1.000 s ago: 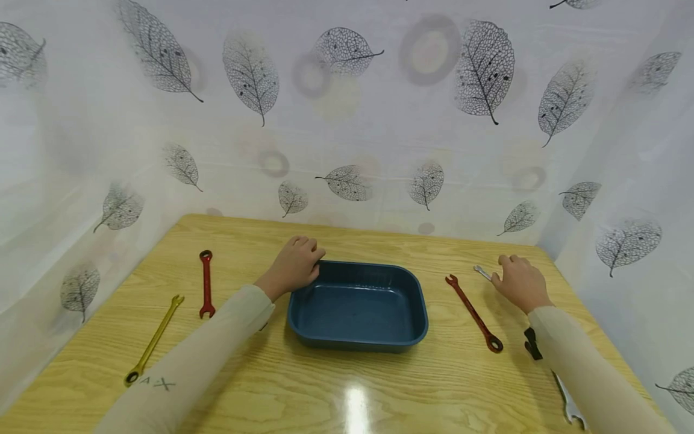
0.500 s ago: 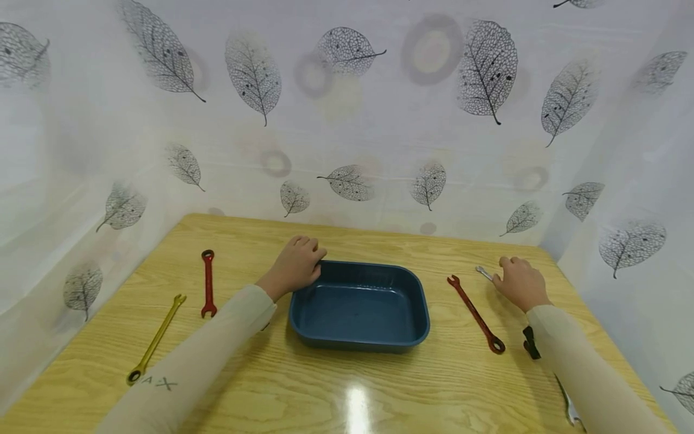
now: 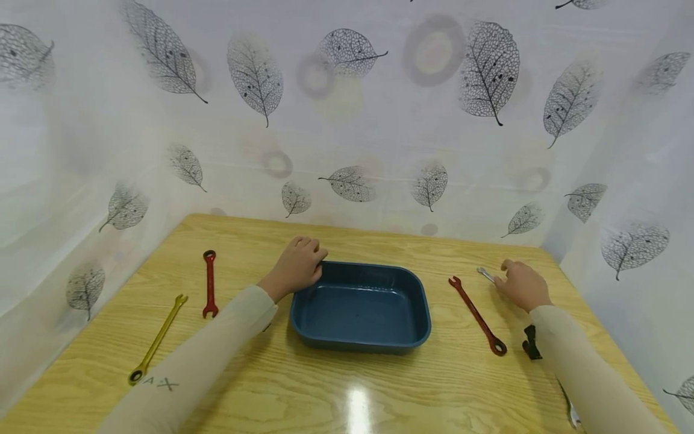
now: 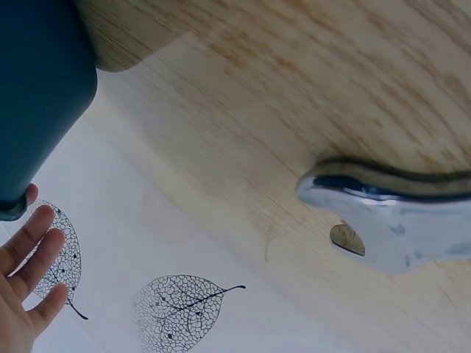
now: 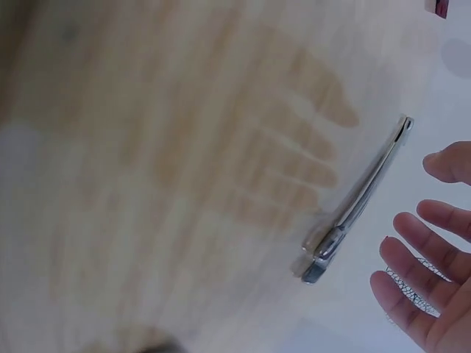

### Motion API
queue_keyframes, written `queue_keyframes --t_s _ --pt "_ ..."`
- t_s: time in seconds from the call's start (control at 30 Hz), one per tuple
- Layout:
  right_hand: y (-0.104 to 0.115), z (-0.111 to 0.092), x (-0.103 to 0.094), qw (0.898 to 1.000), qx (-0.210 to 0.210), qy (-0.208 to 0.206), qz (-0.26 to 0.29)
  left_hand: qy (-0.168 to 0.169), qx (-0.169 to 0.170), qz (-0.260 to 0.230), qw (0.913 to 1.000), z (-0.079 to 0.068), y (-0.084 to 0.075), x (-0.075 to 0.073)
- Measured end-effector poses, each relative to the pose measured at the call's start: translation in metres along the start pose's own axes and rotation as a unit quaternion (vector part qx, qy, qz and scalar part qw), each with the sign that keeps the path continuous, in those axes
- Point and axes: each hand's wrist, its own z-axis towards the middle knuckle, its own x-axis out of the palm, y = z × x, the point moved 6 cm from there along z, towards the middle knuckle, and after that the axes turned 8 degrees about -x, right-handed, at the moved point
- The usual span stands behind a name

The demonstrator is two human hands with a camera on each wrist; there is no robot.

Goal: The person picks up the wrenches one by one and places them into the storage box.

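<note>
My left hand (image 3: pixel 297 268) holds the back left corner of a dark blue rectangular pan (image 3: pixel 360 313), fingers at its rim in the left wrist view. My right hand (image 3: pixel 522 287) hovers by a small silver wrench (image 3: pixel 486 274) at the table's right. Its fingers are spread and apart from that wrench in the right wrist view. The head view hides part of the wrench behind this hand. Between pan and right hand lies a red combination wrench (image 3: pixel 477 316). A large chrome wrench (image 4: pixel 397 220) lies near the left wrist, mostly hidden under the forearm in the head view.
On the left side of the wooden table (image 3: pixel 325 398) lie a second red wrench (image 3: pixel 209 286) and a yellow wrench (image 3: pixel 158 339). Partly under the right forearm is another silver wrench (image 3: pixel 572 413). A leaf-print curtain (image 3: pixel 347 132) stands behind and at both sides.
The fingers of my right hand have spread slightly over the small silver wrench. My left hand and the pan stay put; the head view has shifted a little.
</note>
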Motion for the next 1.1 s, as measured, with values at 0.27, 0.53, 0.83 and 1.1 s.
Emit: queue_keyframes --t_s 0.27,0.53,0.83,1.1 --pt "-0.01 -0.005 0.003 0.998 0.016 0.02 0.063 -0.005 0.006 -0.004 1.0 -0.001 -0.002 -0.002" --pt "-0.019 -0.006 0.005 0.994 0.014 0.013 0.105 0.006 0.001 -0.009 0.9999 -0.001 -0.003 -0.002" --pt "-0.027 -0.009 0.006 0.991 0.026 0.022 0.133 0.008 -0.001 -0.009 0.9999 0.0 -0.002 -0.001" --pt "-0.031 -0.01 0.006 0.984 0.038 0.049 0.169 0.009 -0.004 -0.011 0.9999 0.0 -0.002 -0.002"
